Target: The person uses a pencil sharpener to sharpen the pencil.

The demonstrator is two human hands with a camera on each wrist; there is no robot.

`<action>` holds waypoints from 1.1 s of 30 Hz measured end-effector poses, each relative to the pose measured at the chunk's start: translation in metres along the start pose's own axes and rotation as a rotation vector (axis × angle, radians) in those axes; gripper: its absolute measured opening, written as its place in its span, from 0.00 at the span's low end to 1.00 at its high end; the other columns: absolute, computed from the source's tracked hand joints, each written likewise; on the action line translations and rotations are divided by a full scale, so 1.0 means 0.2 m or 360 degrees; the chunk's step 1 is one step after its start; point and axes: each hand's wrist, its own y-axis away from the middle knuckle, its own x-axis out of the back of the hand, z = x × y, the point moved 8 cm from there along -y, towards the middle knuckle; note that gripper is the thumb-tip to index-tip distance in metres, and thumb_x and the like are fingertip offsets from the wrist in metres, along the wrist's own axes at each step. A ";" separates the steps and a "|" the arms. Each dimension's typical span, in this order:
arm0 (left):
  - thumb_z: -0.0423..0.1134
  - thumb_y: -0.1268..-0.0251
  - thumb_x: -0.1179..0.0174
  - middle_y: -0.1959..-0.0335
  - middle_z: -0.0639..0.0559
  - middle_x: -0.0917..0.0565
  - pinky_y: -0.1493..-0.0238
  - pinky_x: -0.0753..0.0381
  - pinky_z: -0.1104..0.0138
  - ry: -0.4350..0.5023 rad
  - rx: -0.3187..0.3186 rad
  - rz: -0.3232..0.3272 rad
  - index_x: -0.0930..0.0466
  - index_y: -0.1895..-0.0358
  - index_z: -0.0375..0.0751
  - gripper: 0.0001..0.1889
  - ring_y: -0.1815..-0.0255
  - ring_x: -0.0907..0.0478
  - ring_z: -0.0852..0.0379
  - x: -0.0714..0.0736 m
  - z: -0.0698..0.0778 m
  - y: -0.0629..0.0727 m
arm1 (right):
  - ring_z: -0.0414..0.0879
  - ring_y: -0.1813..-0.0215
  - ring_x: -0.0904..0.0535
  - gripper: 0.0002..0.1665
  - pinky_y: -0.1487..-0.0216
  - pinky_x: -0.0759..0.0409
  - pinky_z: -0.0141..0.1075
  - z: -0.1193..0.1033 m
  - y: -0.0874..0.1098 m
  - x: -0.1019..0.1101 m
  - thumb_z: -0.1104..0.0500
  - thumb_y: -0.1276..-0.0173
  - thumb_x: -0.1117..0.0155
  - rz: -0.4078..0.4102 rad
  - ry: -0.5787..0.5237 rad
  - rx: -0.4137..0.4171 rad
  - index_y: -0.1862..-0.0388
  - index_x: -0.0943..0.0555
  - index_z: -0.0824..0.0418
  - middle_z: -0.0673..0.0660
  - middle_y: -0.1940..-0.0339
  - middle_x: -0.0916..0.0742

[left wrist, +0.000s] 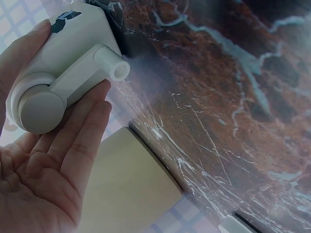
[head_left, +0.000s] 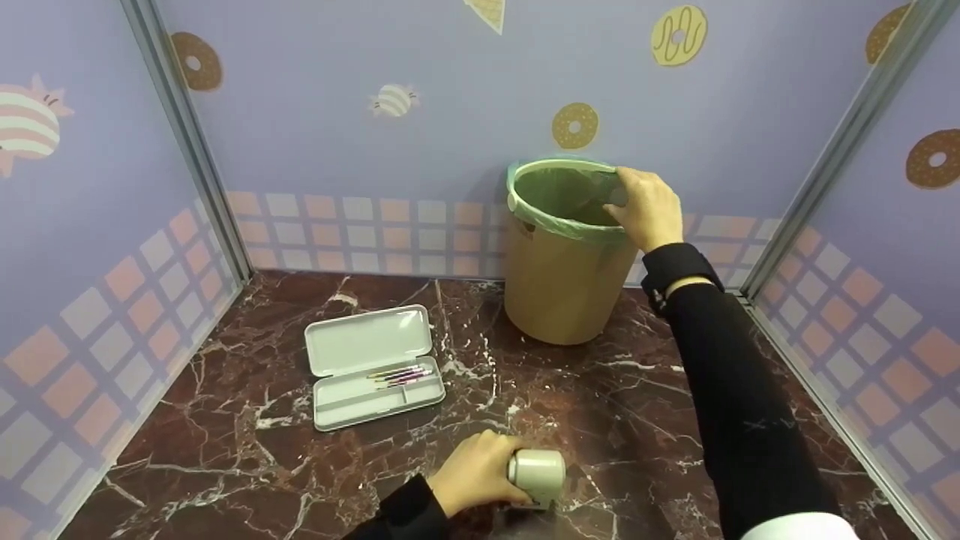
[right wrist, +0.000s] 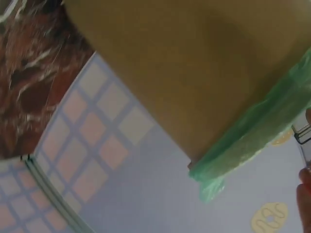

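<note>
My left hand (head_left: 484,472) grips a white pencil sharpener (left wrist: 80,41) close over the marbled tabletop, thumb on one side and fingers on the other. Its crank (left wrist: 77,75) and round knob face the wrist camera. Up at the bin, my right hand (head_left: 651,206) is at the right side of the rim and pinches a small clear container (head_left: 616,196), mostly covered by the fingers. The tan bin (head_left: 566,292) wears a green plastic liner (head_left: 559,223) folded over its rim. In the right wrist view, only fingertips (right wrist: 305,191) show at the edge.
Left of the bin lies an open white pencil case (head_left: 367,341) with several pencils (head_left: 401,375) in its tray. Patterned panels (head_left: 337,135) rise behind and on both sides of the marbled tabletop (head_left: 225,450), joined by grey metal corner posts (head_left: 196,150).
</note>
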 end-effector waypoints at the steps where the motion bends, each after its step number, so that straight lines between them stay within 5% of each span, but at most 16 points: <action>1: 0.45 0.63 0.17 0.69 0.55 0.10 0.69 0.21 0.76 -0.0003 0.0001 -0.0001 0.12 0.56 0.45 0.25 0.74 0.23 0.69 0.00 0.00 0.00 | 0.68 0.36 0.19 0.32 0.34 0.22 0.60 0.02 0.00 0.00 0.61 0.38 0.25 0.0018 -0.0047 -0.0066 0.36 0.22 0.69 0.70 0.38 0.15; 8: 0.46 0.64 0.16 0.71 0.55 0.10 0.71 0.22 0.76 -0.0027 -0.0006 0.0013 0.13 0.61 0.44 0.23 0.75 0.23 0.69 0.00 0.00 0.00 | 0.68 0.39 0.17 0.34 0.36 0.21 0.58 0.11 0.04 0.00 0.51 0.37 0.24 0.0107 -0.0342 -0.0461 0.38 0.20 0.69 0.70 0.42 0.12; 13: 0.48 0.65 0.16 0.72 0.56 0.12 0.73 0.23 0.75 -0.0063 -0.0020 0.0046 0.14 0.64 0.45 0.23 0.76 0.24 0.68 0.01 0.01 0.00 | 0.66 0.42 0.15 0.35 0.37 0.20 0.55 0.14 0.08 0.00 0.48 0.39 0.23 0.0181 -0.0466 -0.0593 0.40 0.18 0.70 0.68 0.46 0.11; 24: 0.47 0.64 0.16 0.72 0.55 0.12 0.73 0.24 0.75 -0.0051 -0.0035 0.0033 0.15 0.65 0.44 0.22 0.76 0.25 0.67 0.01 0.01 0.00 | 0.57 0.40 0.13 0.38 0.35 0.18 0.45 0.17 0.14 0.02 0.49 0.40 0.21 0.0222 -0.0814 -0.0650 0.37 0.19 0.69 0.68 0.43 0.12; 33: 0.45 0.64 0.16 0.70 0.53 0.10 0.71 0.23 0.74 -0.0050 -0.0052 0.0044 0.13 0.60 0.43 0.24 0.74 0.23 0.65 0.01 0.01 0.00 | 0.38 0.51 0.13 0.31 0.49 0.17 0.21 0.18 0.28 0.07 0.56 0.40 0.21 0.0172 -0.1199 -0.0559 0.41 0.18 0.69 0.68 0.44 0.11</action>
